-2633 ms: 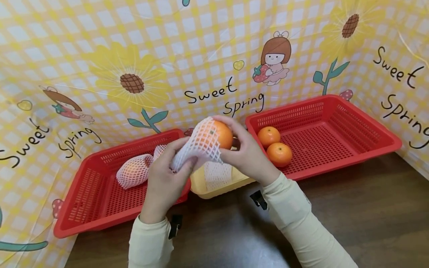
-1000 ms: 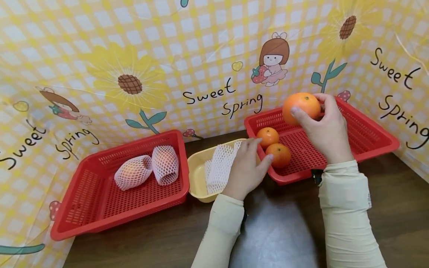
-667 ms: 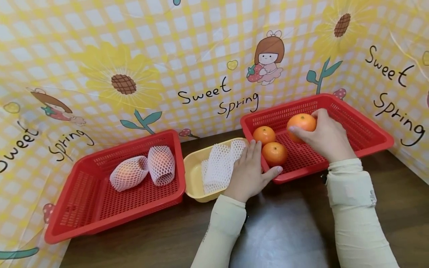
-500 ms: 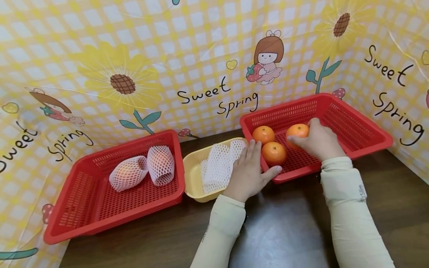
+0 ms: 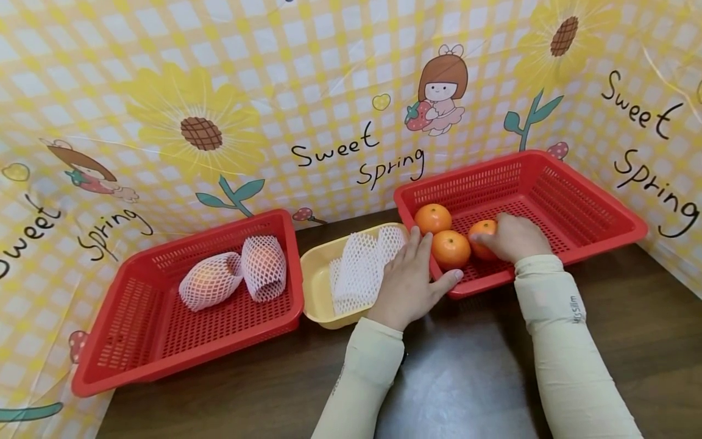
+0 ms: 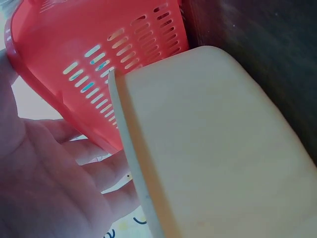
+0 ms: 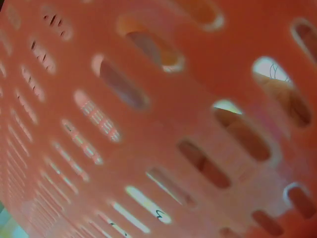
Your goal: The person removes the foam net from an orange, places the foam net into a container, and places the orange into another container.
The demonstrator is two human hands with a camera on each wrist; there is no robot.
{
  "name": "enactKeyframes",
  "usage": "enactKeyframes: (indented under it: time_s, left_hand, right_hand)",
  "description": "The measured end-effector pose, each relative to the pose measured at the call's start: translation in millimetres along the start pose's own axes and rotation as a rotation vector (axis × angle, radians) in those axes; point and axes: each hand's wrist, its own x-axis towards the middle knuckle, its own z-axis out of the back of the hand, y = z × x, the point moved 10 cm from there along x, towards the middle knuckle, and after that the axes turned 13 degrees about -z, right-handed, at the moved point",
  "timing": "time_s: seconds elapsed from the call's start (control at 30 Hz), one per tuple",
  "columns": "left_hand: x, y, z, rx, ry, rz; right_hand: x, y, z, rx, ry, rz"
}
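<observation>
My right hand (image 5: 518,236) holds an orange (image 5: 482,239) low inside the right red basket (image 5: 576,201). Two more bare oranges lie to its left: one orange (image 5: 451,249) in front, another orange (image 5: 433,217) behind. My left hand (image 5: 406,283) has its fingers extended over the side of a small yellow tray (image 5: 317,292), at the basket's left rim. White foam net sleeves (image 5: 359,271) lie in that tray. The left wrist view has the left hand (image 6: 44,173) beside tray and basket. In the right wrist view, the slotted basket wall (image 7: 163,119) hides most of the hand.
At left stands another red basket (image 5: 186,360) with two fruits in foam nets, one net-wrapped fruit (image 5: 211,280) lying on its side and another net-wrapped fruit (image 5: 264,268) near the right wall. A checked cloth (image 5: 307,73) rises behind the brown table (image 5: 230,390).
The foam net came off the orange and into the yellow tray. My right hand carried the orange right and down into the basket; my left hand moved right, to the basket's rim.
</observation>
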Motion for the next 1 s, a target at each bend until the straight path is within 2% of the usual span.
enactKeyframes:
  time_s: [0.27,0.5,0.73,0.87,1.0]
  left_hand:
    - [-0.6,0.7,-1.2,-0.015,0.002,0.007]
    - [-0.1,-0.1,-0.2,0.011,0.0,0.003]
    - [1.1,-2.0,3.8,0.006,-0.01,-0.032]
    - [-2.0,-1.0,14.1,-0.02,-0.001,-0.058]
    - [-13.2,5.1,40.0,-0.034,0.019,-0.052]
  right_hand:
    - [0,4,-2,0.007,0.017,0.02]
    - [1,3,-2,0.002,0.023,0.018]
    - [-1,1,-1,-0.002,0.033,0.007]
    - [-2,0,0,-0.002,0.028,0.005]
    - [-2,0,2,0.0,0.027,0.0]
